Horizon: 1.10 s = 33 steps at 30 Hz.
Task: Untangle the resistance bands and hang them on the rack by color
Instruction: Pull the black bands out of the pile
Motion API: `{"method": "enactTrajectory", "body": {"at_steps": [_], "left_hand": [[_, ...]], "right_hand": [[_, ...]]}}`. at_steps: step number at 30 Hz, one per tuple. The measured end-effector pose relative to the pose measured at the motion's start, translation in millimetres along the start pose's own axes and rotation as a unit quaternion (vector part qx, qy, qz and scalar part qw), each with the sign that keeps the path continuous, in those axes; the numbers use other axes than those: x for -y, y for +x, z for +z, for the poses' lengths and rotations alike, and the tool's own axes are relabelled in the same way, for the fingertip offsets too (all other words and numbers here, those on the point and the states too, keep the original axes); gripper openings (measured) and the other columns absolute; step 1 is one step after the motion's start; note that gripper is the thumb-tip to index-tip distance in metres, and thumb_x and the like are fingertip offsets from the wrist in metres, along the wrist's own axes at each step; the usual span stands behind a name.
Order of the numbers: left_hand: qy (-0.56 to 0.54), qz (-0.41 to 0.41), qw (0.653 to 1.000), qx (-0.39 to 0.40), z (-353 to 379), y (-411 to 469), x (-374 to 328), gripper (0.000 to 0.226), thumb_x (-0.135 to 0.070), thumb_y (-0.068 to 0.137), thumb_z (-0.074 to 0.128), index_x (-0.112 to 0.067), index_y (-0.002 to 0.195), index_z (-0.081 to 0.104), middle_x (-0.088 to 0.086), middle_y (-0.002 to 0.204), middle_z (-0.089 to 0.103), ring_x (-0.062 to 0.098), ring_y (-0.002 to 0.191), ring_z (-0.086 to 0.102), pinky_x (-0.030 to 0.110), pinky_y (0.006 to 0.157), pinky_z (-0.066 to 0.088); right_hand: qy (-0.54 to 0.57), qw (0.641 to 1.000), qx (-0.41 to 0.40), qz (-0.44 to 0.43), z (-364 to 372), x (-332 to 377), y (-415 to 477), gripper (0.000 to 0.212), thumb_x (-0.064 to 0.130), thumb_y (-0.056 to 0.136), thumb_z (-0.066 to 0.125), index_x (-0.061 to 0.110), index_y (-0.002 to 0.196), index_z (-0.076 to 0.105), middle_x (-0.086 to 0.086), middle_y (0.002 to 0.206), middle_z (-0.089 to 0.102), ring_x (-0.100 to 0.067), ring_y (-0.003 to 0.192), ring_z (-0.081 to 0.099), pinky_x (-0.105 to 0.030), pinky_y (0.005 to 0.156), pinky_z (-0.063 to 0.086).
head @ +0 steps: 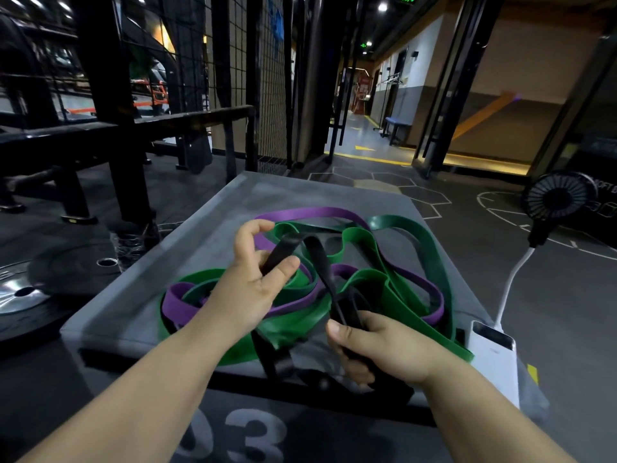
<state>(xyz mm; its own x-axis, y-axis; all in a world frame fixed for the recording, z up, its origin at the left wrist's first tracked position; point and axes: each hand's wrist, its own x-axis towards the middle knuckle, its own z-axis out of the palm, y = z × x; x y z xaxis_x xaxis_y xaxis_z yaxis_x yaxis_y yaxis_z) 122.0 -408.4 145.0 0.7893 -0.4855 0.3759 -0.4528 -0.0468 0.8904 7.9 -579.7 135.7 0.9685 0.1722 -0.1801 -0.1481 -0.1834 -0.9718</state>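
Note:
A tangle of resistance bands lies on top of a grey padded box (140,295). Green bands (394,289) and a purple band (314,213) loop through one another. A black band (320,262) rises out of the pile in a bent loop. My left hand (253,272) pinches one side of that loop between thumb and fingers. My right hand (374,349) grips the other side of the black band lower down, near the box's front edge. Another piece of black band (277,359) hangs over the front of the box.
A white power bank (494,355) lies on the box's right corner, cabled to a small black fan (557,198). Weight plates (30,289) lie on the floor at left. A black metal rack (110,105) with wire mesh stands behind. An open corridor runs ahead.

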Motion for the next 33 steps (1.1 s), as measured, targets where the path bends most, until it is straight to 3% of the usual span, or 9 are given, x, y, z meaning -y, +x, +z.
{"method": "enactTrajectory", "body": {"at_steps": [3,6,10,14,18,21,26,29,33], "left_hand": [[0.050,0.023,0.998,-0.008,-2.1,0.1,-1.7,0.040,-0.029,0.094,0.056,-0.057,0.110,0.032,-0.015,0.065,0.058,0.014,0.052,0.051,0.027,0.062,0.039],[0.092,0.020,0.996,-0.003,-3.7,1.8,4.0,0.032,-0.031,0.089,0.063,-0.055,0.104,0.047,-0.012,0.085,0.063,0.000,0.061,0.055,0.027,0.064,0.043],[0.119,-0.001,0.992,-0.037,-4.1,4.1,10.7,0.021,-0.028,0.086,0.069,-0.046,0.089,0.060,-0.020,0.082,0.066,-0.003,0.078,0.060,0.013,0.070,0.043],[0.079,-0.035,0.992,-0.093,-9.2,8.5,16.6,0.008,-0.038,0.090,0.061,-0.040,0.083,0.064,-0.018,0.058,0.059,0.003,0.050,0.052,0.028,0.059,0.044],[0.051,-0.026,0.991,-0.118,-11.1,9.6,11.8,0.015,-0.031,0.092,0.061,-0.038,0.081,0.069,-0.015,0.095,0.052,0.007,0.067,0.060,0.027,0.074,0.048],[-0.055,-0.082,0.990,-0.102,-13.1,11.9,6.4,0.018,-0.026,0.091,0.062,-0.029,0.076,0.071,-0.004,0.094,0.060,0.018,0.080,0.059,0.026,0.070,0.047],[-0.239,-0.171,0.950,-0.108,-19.7,14.7,-0.6,0.018,-0.015,0.099,0.049,-0.018,0.087,0.063,-0.006,0.051,0.050,0.007,0.048,0.050,0.021,0.050,0.043],[-0.295,-0.200,0.931,-0.080,-22.0,14.7,1.3,0.019,-0.015,0.100,0.046,-0.023,0.094,0.062,-0.007,0.048,0.043,0.008,0.048,0.050,0.022,0.051,0.040],[-0.366,-0.250,0.896,0.009,-20.1,9.3,-0.5,0.022,-0.018,0.100,0.043,-0.021,0.087,0.061,-0.003,0.057,0.054,0.009,0.052,0.055,0.019,0.051,0.044]], "right_hand": [[0.023,0.999,0.027,0.007,-2.9,-1.0,-2.2,0.036,0.042,0.089,0.051,0.012,0.072,0.046,-0.002,0.052,0.035,-0.017,0.047,0.031,-0.030,0.051,0.031],[0.034,0.999,0.039,0.011,-4.9,-1.5,-3.9,0.037,0.042,0.089,0.052,0.009,0.073,0.048,-0.005,0.052,0.034,-0.017,0.046,0.032,-0.032,0.051,0.032],[0.050,0.997,0.056,0.013,-8.3,-1.8,-5.2,0.040,0.048,0.085,0.058,0.010,0.074,0.051,-0.006,0.054,0.034,-0.018,0.047,0.032,-0.030,0.052,0.033],[0.049,0.997,0.065,0.010,-11.0,-0.8,-8.9,0.039,0.045,0.085,0.058,0.009,0.072,0.051,-0.007,0.055,0.035,-0.019,0.048,0.035,-0.030,0.053,0.036],[-0.005,0.996,0.092,0.004,-12.6,1.2,-10.8,0.030,0.035,0.077,0.067,0.014,0.063,0.050,-0.006,0.053,0.038,-0.019,0.048,0.039,-0.031,0.055,0.041],[-0.044,0.992,0.118,0.019,-13.5,0.1,-10.2,0.033,0.033,0.076,0.068,0.012,0.063,0.048,-0.002,0.050,0.041,-0.017,0.047,0.041,-0.030,0.055,0.044],[0.034,0.985,0.170,0.021,-19.5,-3.4,-10.4,0.042,0.052,0.083,0.064,0.011,0.077,0.055,0.000,0.052,0.038,-0.014,0.045,0.040,-0.028,0.056,0.044],[0.083,0.973,0.214,0.023,-24.3,-2.3,-12.1,0.040,0.050,0.088,0.059,0.011,0.080,0.056,0.002,0.053,0.040,-0.014,0.047,0.041,-0.030,0.059,0.043],[0.110,0.963,0.243,0.031,-24.4,-4.3,-10.8,0.038,0.046,0.087,0.059,0.009,0.081,0.054,0.002,0.054,0.043,-0.014,0.049,0.044,-0.032,0.062,0.041]]}}
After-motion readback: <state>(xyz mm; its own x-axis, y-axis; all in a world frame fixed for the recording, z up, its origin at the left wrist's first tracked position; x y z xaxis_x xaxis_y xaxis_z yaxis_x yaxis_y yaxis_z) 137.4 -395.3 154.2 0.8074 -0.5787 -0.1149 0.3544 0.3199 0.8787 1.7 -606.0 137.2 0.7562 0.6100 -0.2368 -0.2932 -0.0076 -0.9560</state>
